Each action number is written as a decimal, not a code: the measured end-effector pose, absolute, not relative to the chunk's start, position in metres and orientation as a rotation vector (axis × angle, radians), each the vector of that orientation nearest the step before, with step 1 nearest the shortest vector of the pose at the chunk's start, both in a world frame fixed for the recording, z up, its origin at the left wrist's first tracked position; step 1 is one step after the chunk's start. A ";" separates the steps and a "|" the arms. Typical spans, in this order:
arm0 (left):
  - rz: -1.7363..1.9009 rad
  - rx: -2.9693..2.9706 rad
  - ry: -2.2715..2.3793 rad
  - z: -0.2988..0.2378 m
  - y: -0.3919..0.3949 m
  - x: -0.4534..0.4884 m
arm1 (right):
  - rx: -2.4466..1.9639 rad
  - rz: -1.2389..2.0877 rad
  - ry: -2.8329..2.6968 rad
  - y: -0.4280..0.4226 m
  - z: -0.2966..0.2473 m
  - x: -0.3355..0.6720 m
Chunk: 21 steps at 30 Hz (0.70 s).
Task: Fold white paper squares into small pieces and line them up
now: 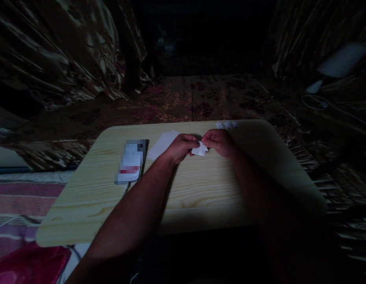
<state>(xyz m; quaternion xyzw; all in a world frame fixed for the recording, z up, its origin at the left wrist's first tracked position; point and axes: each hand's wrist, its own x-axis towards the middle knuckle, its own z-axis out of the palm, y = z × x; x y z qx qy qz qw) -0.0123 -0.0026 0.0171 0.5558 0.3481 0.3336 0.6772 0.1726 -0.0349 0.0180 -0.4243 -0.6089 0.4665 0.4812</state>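
A small folded white paper piece (199,149) is pinched between both my hands over the light wooden table (200,189). My left hand (180,146) grips its left side with fingers curled. On the other edge, my right hand (218,142) closes its fingertips on the paper. A flat sheet of white paper (162,144) lies on the table just left of my left hand.
A phone (130,161) with a lit screen lies on the table's left part, a cable leading off its near end. Small folded white pieces (227,125) sit at the far edge. Patterned dark fabric surrounds the table; a white object (342,59) and cable lie far right.
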 end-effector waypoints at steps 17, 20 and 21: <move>0.568 1.366 0.730 0.020 -0.001 -0.017 | -1.010 1.225 -1.592 -0.037 0.021 0.178; 0.564 1.376 0.731 0.019 -0.001 -0.016 | -1.003 1.222 -1.602 -0.037 0.021 0.178; 0.564 1.379 0.737 0.019 -0.001 -0.016 | -0.997 1.227 -1.602 -0.037 0.021 0.178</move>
